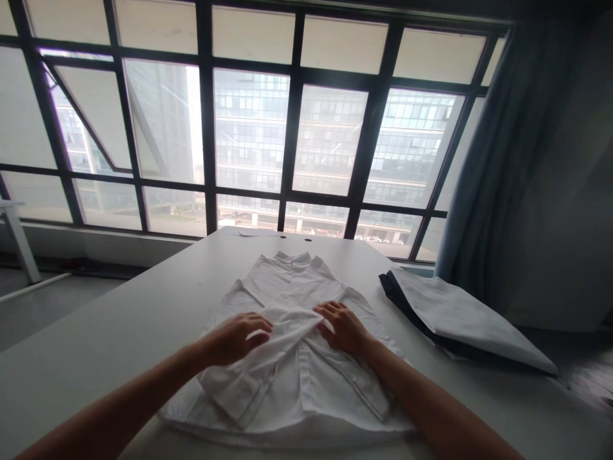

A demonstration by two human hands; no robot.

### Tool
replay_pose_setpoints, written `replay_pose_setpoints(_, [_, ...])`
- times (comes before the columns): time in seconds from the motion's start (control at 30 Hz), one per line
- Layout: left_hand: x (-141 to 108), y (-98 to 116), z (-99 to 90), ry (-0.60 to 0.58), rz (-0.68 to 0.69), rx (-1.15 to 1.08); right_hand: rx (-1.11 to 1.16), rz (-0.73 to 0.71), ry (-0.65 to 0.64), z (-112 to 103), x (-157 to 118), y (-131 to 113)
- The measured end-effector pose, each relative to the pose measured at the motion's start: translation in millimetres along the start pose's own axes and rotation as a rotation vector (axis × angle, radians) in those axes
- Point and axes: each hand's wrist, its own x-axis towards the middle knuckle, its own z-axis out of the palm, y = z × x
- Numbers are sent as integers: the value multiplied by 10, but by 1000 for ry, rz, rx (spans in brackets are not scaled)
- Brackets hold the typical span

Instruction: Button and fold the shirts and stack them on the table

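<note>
A white button-up shirt point(287, 294) lies spread on the white table with its collar toward the window. Its sleeves are laid over the front and slant down toward the hem, which is nearest me. My left hand point(234, 337) is over the shirt's left side, thumb and fingers apart, touching or just above the cloth. On the other side, my right hand point(345, 327) has a raised fold of the shirt between its thumb and bent fingers, near the middle of the chest. Part of that grip is hidden by the hand.
To the right, a folded stack of white and dark cloth point(469, 319) rests at the table's edge. The white table point(96, 358) reaches toward a large black-framed window point(208, 128). A grey-blue curtain point(498, 166) hangs at the right. Paper-like sheets point(253, 232) lie at the far end.
</note>
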Motion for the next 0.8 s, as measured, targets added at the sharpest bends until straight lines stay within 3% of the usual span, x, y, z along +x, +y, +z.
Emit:
replay_pose_setpoints(0.07, [43, 56, 185, -92, 93, 92, 18, 60, -58, 64, -10, 41])
replay_pose_setpoints(0.17, [42, 30, 337, -224, 114, 152, 53, 177, -212, 151, -36, 107])
replay_pose_setpoints(0.27, [0, 34, 311, -303, 103, 181, 62, 217, -283, 92, -54, 116])
replay_pose_setpoints(0.37, [-14, 175, 204, -341, 165, 172, 30, 153, -318, -154, -24, 25])
replay_pose_setpoints(0.5, [113, 397, 176, -271, 197, 79, -3, 86, -327, -391, 98, -235])
replay_pose_setpoints(0.63, [295, 352, 374, -123, 254, 120, 76, -22, -253, -142, 191, -428])
replay_pose_setpoints(0.7, [319, 249, 477, -143, 269, 152, 155, -12, -285, 47, 199, -378])
replay_pose_setpoints(0.8, [278, 130, 535, -241, 227, 157, 181, 120, -377, 207, 200, -67])
